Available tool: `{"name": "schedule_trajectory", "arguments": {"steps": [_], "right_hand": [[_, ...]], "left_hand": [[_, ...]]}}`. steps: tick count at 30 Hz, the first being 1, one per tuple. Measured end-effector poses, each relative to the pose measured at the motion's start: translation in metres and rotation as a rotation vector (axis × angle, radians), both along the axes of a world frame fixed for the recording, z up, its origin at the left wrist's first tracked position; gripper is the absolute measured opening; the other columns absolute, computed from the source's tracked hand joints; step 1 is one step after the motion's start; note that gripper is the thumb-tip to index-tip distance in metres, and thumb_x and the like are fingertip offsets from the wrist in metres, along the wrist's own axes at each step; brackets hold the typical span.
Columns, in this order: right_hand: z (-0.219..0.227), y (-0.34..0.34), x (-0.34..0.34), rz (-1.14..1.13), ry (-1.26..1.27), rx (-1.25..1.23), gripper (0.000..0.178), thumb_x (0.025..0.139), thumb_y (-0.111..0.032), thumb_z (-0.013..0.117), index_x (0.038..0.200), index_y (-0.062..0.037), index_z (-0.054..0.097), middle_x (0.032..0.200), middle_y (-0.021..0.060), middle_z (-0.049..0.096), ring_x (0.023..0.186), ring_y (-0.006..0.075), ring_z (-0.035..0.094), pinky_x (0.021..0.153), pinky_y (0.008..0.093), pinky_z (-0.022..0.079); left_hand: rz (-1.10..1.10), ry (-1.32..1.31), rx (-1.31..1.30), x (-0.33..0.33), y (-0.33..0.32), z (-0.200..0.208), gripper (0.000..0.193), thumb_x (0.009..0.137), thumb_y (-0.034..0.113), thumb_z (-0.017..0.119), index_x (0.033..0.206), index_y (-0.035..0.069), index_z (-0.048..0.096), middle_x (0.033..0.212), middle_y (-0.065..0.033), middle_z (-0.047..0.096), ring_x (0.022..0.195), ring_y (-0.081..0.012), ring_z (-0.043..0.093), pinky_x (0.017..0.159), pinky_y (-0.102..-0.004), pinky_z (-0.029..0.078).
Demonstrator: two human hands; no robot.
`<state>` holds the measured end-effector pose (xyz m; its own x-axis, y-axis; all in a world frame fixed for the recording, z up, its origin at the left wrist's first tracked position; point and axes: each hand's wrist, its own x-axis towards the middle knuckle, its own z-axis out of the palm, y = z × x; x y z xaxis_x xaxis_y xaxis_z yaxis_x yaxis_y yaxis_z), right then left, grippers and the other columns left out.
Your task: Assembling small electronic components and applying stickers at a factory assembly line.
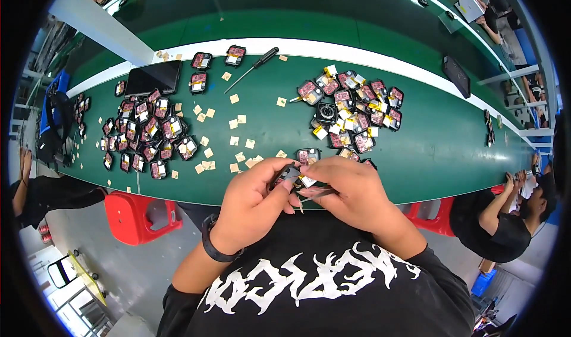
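My left hand (pixel 253 194) is closed round a small black watch case (pixel 284 176) near the table's front edge. My right hand (pixel 351 185) meets it there, thumb and fingers pinched at the case's right side. A slim grey metal tool, apparently tweezers (pixel 318 192), lies along the right fingers, pointing left. Fingers cover much of the case and the exact contact. Just beyond the hands lies another open watch case (pixel 308 155) with a pinkish-red board. To the right is a pile of similar cases (pixel 361 121) with white batteries and yellow tabs.
Another pile of open cases (pixel 150 126) lies left on the green table (pixel 256 108). Small beige squares (pixel 234 124) are scattered between the piles. Behind them are a screwdriver (pixel 253 69) and a black flat-screen device (pixel 153 77). Red stools (pixel 134 218) stand below; people sit at both sides.
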<state>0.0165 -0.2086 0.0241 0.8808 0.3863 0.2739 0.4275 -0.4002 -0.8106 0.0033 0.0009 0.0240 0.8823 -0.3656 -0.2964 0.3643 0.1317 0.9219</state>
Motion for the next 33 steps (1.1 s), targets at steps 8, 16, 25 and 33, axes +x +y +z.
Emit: {"name": "schedule_trajectory", "arguments": {"steps": [8,16,25,33], "right_hand": [[0.006,0.006,-0.008,-0.023,0.23,0.02,0.018,0.084,-0.008,0.08,0.096,-0.0028,0.068,0.084,0.0104,0.069,0.071,0.0253,0.069,0.062,0.0341,0.054],[0.007,0.01,-0.007,-0.045,0.225,-0.028,0.015,0.083,-0.002,0.077,0.097,-0.0029,0.071,0.084,0.0097,0.07,0.07,0.0238,0.068,0.061,0.0326,0.053],[-0.002,0.014,-0.003,-0.057,0.252,0.1,0.02,0.082,-0.001,0.077,0.102,-0.0014,0.075,0.084,0.01,0.07,0.069,0.019,0.065,0.061,0.0315,0.05],[-0.007,0.013,0.0,-0.109,0.393,0.102,0.013,0.084,-0.006,0.08,0.094,-0.0011,0.075,0.074,0.0055,0.062,0.062,0.0119,0.056,0.056,0.028,0.042]], "left_hand": [[0.004,-0.126,0.082,-0.003,0.0,-0.008,0.028,0.099,-0.002,0.051,0.125,-0.005,0.06,0.103,-0.0101,0.071,0.089,-0.0132,0.072,0.074,-0.0261,0.059],[0.017,-0.159,0.091,-0.002,0.001,-0.009,0.029,0.099,-0.003,0.051,0.125,-0.005,0.061,0.103,-0.0119,0.073,0.095,-0.0148,0.073,0.081,-0.0274,0.059],[-0.031,-0.283,0.207,0.0,0.005,-0.009,0.037,0.097,-0.005,0.051,0.133,-0.004,0.059,0.102,-0.0113,0.073,0.089,-0.0157,0.073,0.081,-0.0283,0.057],[-0.036,-0.281,0.19,-0.002,0.006,-0.017,0.042,0.096,-0.004,0.051,0.137,-0.004,0.056,0.103,-0.0114,0.073,0.088,-0.0172,0.073,0.08,-0.0296,0.058]]}}
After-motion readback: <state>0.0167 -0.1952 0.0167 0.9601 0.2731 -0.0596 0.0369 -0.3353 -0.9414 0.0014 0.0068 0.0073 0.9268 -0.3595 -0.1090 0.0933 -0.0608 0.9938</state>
